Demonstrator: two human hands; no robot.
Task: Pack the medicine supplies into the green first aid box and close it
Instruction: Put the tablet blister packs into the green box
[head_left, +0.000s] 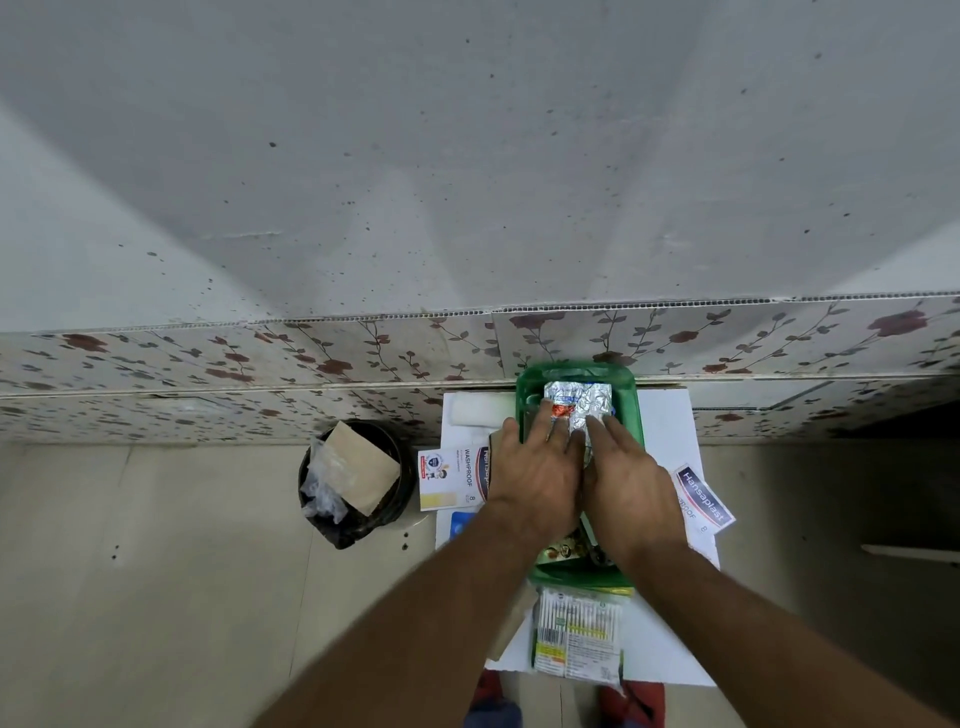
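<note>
The green first aid box (631, 410) stands open on a small white table (665, 421). Silver foil tablet strips (576, 397) lie inside it at the far end. My left hand (535, 473) and my right hand (631, 488) rest side by side over the box, fingers flat on the foil strips. Two Hansaplast plaster packs lie on the table: one (452, 478) to the left of the box, one (704, 501) to the right. A white bandage roll (478, 408) sits at the far left. A pack of cotton swabs (579, 631) lies at the near end.
A black waste bin (353, 483) with cardboard and plastic in it stands on the floor left of the table. A floral-tiled wall ledge (311, 358) runs right behind the table. My feet in red footwear (634, 701) show below the near table edge.
</note>
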